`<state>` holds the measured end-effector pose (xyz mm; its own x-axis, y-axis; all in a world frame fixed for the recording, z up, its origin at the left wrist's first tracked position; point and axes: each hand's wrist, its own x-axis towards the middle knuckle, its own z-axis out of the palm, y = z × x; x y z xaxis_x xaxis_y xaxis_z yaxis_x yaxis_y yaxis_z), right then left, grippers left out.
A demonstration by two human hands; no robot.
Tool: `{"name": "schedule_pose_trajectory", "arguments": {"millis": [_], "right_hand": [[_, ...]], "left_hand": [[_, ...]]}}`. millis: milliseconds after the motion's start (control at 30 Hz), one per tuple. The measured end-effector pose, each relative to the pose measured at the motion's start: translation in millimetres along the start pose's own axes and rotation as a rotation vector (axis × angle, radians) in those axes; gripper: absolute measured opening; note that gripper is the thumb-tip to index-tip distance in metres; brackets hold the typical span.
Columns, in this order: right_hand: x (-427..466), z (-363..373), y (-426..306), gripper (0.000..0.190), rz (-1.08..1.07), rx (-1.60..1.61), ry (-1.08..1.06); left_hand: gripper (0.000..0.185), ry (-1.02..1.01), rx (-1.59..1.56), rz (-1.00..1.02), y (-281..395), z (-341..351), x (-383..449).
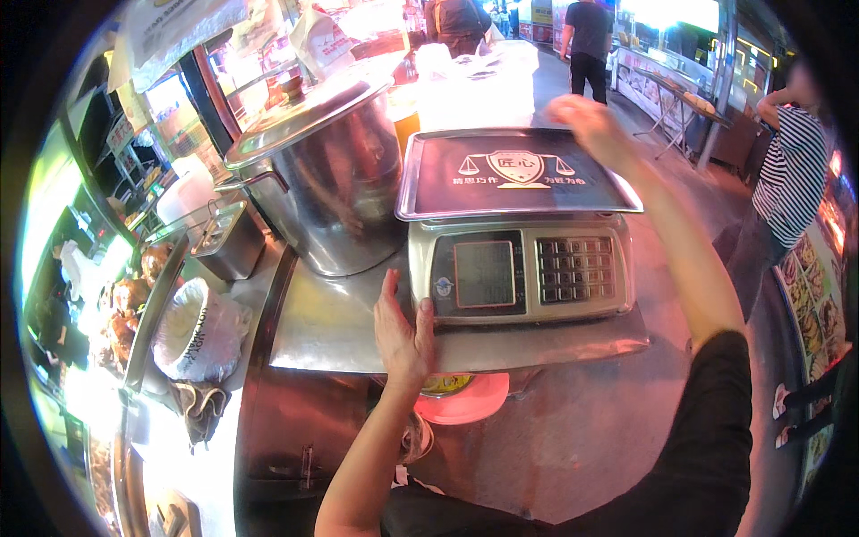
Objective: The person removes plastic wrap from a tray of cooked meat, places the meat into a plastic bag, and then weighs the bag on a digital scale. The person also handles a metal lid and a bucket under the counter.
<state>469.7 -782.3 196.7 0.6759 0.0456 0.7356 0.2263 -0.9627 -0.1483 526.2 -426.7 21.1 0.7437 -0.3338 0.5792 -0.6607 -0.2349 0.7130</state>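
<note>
A digital price scale (530, 268) with a keypad and a small display stands on a stainless steel counter (322, 329). Its flat metal weighing tray (443, 194) bears printed writing and a balance emblem. My left hand (405, 335) is against the scale's lower left corner, thumb and fingers spread, holding nothing. Over the tray's far right corner is my right hand (590, 127), blurred. Its fingers look bent, and whether they touch the tray or hold anything is unclear. Left of the scale stands a large lidded steel stockpot (335, 194).
A bag-lined bin (198, 335), a steel container (231, 238) and a dark cloth (201, 406) lie along the left counter. Roasted poultry (127, 302) shows beyond it. A pink basin (470, 403) is below the counter. A person in a striped shirt (792, 168) is at the right.
</note>
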Motion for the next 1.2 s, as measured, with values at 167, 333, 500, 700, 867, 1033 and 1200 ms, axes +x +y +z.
{"name": "schedule_pose_trajectory", "arguments": {"millis": [167,333,500,700,867,1033,1200], "right_hand": [[84.6,73.7,33.9,0.055,0.626,-0.290,-0.582],[99.7,129.9,51.1,0.055,0.357,-0.476,-0.401],[104.1,139.5,51.4,0.063,0.346,-0.604,-0.473],[102.0,135.6,49.5,0.066,0.314,-0.556,-0.472],[105.7,110.0,43.6,0.069,0.262,-0.330,-0.461],[87.3,63.5,5.5,0.067,0.190,0.008,-0.179],[5.5,-2.7,-137.3,0.047,-0.003,0.297,0.142]], "left_hand": [[0.063,-0.014,0.020,0.005,5.2,10.4,2.3],[0.067,-0.023,0.051,0.000,3.4,-2.2,2.7],[0.067,-0.042,0.084,-0.026,2.1,0.9,1.7],[0.066,-0.042,0.119,-0.016,6.0,1.6,-0.4],[0.063,-0.006,0.105,0.042,-0.4,3.7,-1.0],[0.051,0.002,-0.251,0.015,-7.0,1.0,-5.8],[0.051,-0.046,-0.805,-0.223,0.4,-47.4,-74.7]]}}
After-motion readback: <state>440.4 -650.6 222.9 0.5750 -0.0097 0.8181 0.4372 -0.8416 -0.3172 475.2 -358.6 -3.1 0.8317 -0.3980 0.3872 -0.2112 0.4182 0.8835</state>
